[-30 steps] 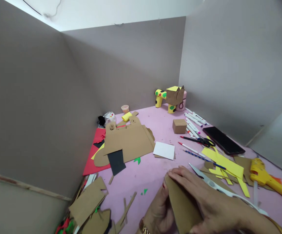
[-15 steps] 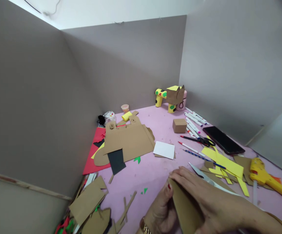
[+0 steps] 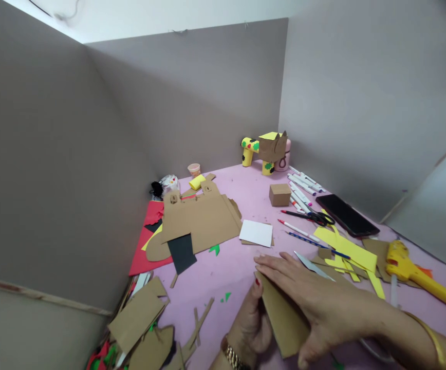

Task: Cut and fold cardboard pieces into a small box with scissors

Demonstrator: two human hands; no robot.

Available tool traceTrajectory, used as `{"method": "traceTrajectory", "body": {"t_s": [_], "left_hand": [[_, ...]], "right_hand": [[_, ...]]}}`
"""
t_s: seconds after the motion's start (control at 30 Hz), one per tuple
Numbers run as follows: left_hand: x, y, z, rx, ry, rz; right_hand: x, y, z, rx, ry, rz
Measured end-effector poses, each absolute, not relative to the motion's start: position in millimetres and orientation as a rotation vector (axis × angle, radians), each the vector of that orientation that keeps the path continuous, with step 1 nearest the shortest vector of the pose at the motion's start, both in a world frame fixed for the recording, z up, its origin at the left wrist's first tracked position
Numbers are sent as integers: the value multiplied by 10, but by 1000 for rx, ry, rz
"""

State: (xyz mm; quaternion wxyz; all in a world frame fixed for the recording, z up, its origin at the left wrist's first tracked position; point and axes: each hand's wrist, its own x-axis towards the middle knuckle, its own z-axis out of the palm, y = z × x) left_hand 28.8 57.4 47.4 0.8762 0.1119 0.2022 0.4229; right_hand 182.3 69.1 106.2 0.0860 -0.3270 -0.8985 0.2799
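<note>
A brown cardboard piece (image 3: 284,324) stands tilted on the pink table (image 3: 226,272) near the front edge. My left hand (image 3: 252,324) grips its left side from behind, thumb on the edge. My right hand (image 3: 315,303) lies over its top and right side, fingers stretched along the upper edge and pressing on it. A large pair of white-handled scissors (image 3: 311,265) lies just behind my right hand.
A large flat cardboard cut-out (image 3: 202,221) lies over red paper (image 3: 146,246). A white card (image 3: 256,233), a small cardboard box (image 3: 279,195), pens (image 3: 302,185), black scissors (image 3: 319,218), a phone (image 3: 346,215), yellow paper strips (image 3: 348,252), a glue gun (image 3: 419,275) and a paper animal (image 3: 265,149) lie around. Grey walls enclose three sides.
The view has shifted slightly, so the table's things sit a little higher and to the left. My right fingers have slid further left along the cardboard's top edge.
</note>
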Motion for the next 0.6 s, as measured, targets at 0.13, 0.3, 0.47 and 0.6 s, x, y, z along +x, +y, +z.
{"method": "traceTrajectory", "body": {"t_s": [0.13, 0.3, 0.47, 0.6], "left_hand": [[271, 562, 442, 187, 454, 874], [221, 529, 415, 310, 377, 821], [230, 501, 485, 462, 335, 748], [238, 493, 512, 466, 340, 752]], "right_hand": [[1765, 703, 1088, -905, -2616, 797], [1763, 731, 1109, -879, -2622, 768], [1792, 744, 1156, -926, -2653, 766], [1787, 736, 1185, -952, -2678, 759]]}}
